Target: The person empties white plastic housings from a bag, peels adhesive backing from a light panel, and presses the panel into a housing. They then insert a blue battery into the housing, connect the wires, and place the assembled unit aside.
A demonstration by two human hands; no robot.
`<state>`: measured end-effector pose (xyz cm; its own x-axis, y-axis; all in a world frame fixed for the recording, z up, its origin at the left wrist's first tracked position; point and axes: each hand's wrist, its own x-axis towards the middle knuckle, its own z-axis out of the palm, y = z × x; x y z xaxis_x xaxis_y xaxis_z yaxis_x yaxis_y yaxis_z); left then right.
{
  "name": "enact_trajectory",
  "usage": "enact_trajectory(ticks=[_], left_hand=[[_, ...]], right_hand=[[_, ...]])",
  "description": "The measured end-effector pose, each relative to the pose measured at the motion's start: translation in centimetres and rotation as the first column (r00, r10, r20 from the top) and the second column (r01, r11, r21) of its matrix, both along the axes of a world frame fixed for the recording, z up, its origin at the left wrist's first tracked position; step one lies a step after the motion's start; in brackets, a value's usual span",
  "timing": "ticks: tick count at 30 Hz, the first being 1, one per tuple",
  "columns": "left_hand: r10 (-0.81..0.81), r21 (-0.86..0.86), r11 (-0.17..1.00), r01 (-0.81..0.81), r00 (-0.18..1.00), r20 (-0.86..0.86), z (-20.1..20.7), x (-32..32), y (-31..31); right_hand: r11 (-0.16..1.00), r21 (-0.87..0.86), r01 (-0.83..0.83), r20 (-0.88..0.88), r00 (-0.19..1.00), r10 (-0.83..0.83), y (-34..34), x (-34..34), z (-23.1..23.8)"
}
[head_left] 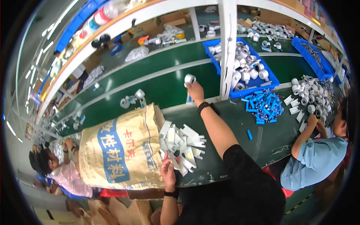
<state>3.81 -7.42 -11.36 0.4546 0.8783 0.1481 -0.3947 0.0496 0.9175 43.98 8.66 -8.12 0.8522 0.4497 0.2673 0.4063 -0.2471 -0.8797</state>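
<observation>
Behind the green workbench ran a green belt. At left on the bench lay a tan sack, bearing a blue panel with pale characters and further lettering in red and blue. A white post partly hid a blue tray of white fittings. White brackets were piled beside the sack, blue cylinders farther right. The left hand was at the brackets, one finger extended; whether it held anything could not be told. Over the belt, the right hand gripped a round white fitting with a dark opening.
</observation>
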Motion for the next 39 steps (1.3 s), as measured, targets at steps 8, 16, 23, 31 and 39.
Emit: enact_trajectory(ticks=[8, 16, 23, 31, 39], left_hand=[[-0.146, -0.051, 0.988, 0.149, 0.988, 0.049, 9.1, 0.9, -1.4], [-0.200, -0.349, 0.871, 0.345, 0.899, 0.390, 9.3, 2.2, -3.4], [-0.218, -0.457, 0.794, 0.400, 0.890, 0.401, 9.3, 3.5, -6.5], [-0.455, -0.563, 0.596, 0.573, 0.818, 0.352, 6.8, 9.1, -9.9], [-0.493, -0.508, 0.631, 0.587, 0.808, 0.321, 6.7, 10.2, -9.8]], right_hand=[[0.796, -0.116, -0.594, 0.189, 0.773, 0.605, -18.9, -14.0, 5.8], [0.823, -0.365, -0.436, 0.275, 0.793, 0.543, -18.2, -14.7, 1.6], [0.889, 0.207, -0.408, -0.543, 0.709, 0.451, -27.3, -12.2, 3.8], [0.998, -0.011, -0.064, -0.786, 0.618, 0.031, -43.5, -10.8, 2.9], [0.516, -0.697, 0.497, 0.384, 0.867, -0.318, -49.0, -7.5, 3.0]])
